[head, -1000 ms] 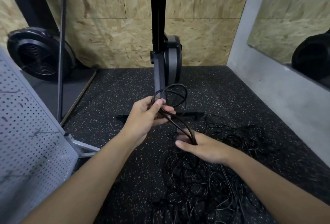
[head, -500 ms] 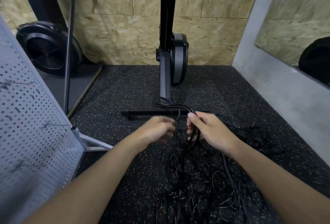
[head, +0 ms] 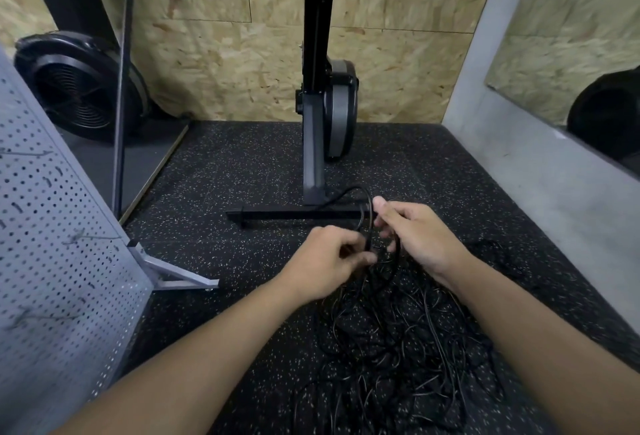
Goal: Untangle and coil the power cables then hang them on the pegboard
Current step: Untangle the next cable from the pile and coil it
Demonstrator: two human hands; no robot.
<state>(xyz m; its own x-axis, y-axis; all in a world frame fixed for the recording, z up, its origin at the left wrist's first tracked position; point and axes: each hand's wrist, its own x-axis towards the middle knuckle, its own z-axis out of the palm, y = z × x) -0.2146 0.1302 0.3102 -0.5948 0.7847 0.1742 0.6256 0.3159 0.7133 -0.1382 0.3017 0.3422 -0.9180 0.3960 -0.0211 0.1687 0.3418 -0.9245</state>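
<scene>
A tangled heap of black power cables [head: 398, 358] lies on the speckled black floor mat between my forearms. Out of it rises a black cable loop [head: 367, 216], held up between both hands. My left hand [head: 325, 261] has its fingers curled round the lower strands of that loop. My right hand [head: 415, 237] pinches the loop's upper part between thumb and fingers, close beside the left hand. The grey pegboard [head: 52, 261] stands at the left edge, with a few hooks showing on it.
A black exercise machine [head: 325, 115] stands upright ahead, its floor bar [head: 294, 215] just beyond my hands. A black fan wheel [head: 79, 88] and a thin pole [head: 121, 88] sit at the left. The pegboard's metal foot [head: 173, 271] juts onto the mat. A grey wall [head: 554, 192] bounds the right.
A second ago my left hand held the coil high and my right hand was low on the strands. Now both hands are together, level, over the heap, with the loop smaller.
</scene>
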